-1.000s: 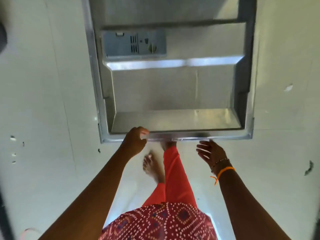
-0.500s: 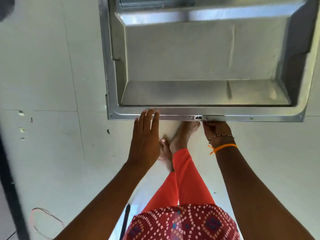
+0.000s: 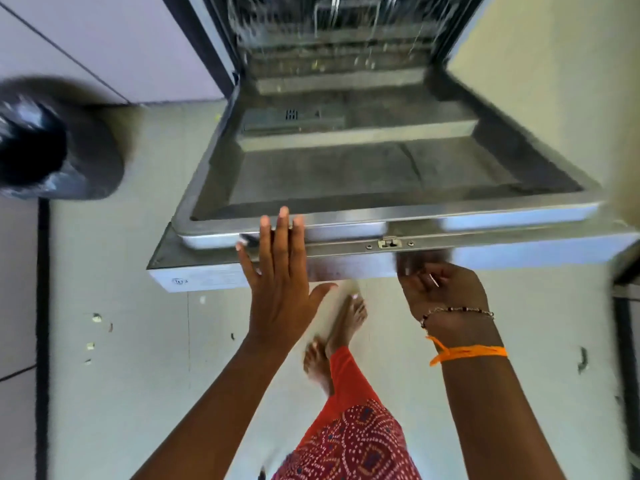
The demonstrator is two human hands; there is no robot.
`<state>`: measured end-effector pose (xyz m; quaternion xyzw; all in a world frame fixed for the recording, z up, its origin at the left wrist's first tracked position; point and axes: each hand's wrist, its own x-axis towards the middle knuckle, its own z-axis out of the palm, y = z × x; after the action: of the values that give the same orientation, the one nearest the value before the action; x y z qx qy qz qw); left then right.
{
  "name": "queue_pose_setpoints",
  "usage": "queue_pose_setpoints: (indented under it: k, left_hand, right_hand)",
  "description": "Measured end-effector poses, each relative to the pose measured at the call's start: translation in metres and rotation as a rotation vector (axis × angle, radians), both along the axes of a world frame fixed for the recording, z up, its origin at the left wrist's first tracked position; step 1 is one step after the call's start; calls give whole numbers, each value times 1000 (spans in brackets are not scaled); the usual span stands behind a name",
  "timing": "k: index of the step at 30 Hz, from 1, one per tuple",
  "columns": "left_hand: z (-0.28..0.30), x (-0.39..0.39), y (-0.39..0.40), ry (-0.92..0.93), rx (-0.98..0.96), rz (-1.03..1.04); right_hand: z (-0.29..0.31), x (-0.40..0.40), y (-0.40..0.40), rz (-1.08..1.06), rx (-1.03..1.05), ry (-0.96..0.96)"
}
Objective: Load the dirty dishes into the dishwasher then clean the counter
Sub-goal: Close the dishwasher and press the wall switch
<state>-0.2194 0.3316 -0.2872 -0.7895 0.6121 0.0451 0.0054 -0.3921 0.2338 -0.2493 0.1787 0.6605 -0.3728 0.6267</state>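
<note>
The dishwasher door (image 3: 363, 174) hung partly raised off the floor, its steel inner face up and nothing lying in its recessed panel. Behind it the tub showed a wire rack (image 3: 339, 26), too blurred to tell what, if anything, it held. Half a second before, the door had lain flat and filled the top of the view; it had since tilted up, bringing the rack and a black-lined bin (image 3: 41, 147) at the left into sight. The left hand (image 3: 280, 271) pressed flat on the door's front edge, fingers straight and together, tips over the rim. The right hand (image 3: 440, 292) was curled under that edge just right of the latch (image 3: 389, 243), fingertips hidden beneath it.
</note>
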Motion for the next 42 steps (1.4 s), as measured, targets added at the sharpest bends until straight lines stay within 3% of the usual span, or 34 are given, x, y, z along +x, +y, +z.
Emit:
queue_pose_setpoints:
  k: [5, 9, 11, 13, 14, 16, 19, 22, 28, 34, 37, 42]
  left_hand:
    - [86, 40, -90, -68, -132, -56]
    - [134, 68, -151, -24, -197, -87]
    - [153, 81, -178, 6, -197, -104]
    - [166, 93, -203, 39, -192, -123]
    - [172, 99, -214, 42, -197, -137]
    - [181, 109, -236, 20, -229, -165]
    - [190, 119, -261, -11, -295, -164]
    - [199, 130, -290, -33, -354, -170]
    - [219, 157, -347, -85, -335, -253]
    - [242, 204, -382, -205, -436, -254]
    - [241, 210, -389, -167, -549, -257]
    - [241, 200, -397, -102, -608, -163]
  right_hand:
    - [100, 34, -66, 119, -293, 25]
    - [144, 48, -104, 531, -445, 233]
    - [160, 54, -117, 859, -489, 482]
    - [171, 68, -128, 1252, -660, 1125]
    - [173, 75, -134, 1311, -841, 1361]
    - [169, 94, -157, 1401, -1140, 1470]
    - [148, 114, -198, 1608, -1189, 1688]
    - [149, 127, -229, 1583, -1205, 1802]
    - [168, 153, -289, 1554, -1262, 1803]
    - [199, 169, -357, 1549, -1305, 1986]
    - [206, 179, -374, 1418, -1409, 2014]
    - [211, 184, -378, 1326, -1403, 1988]
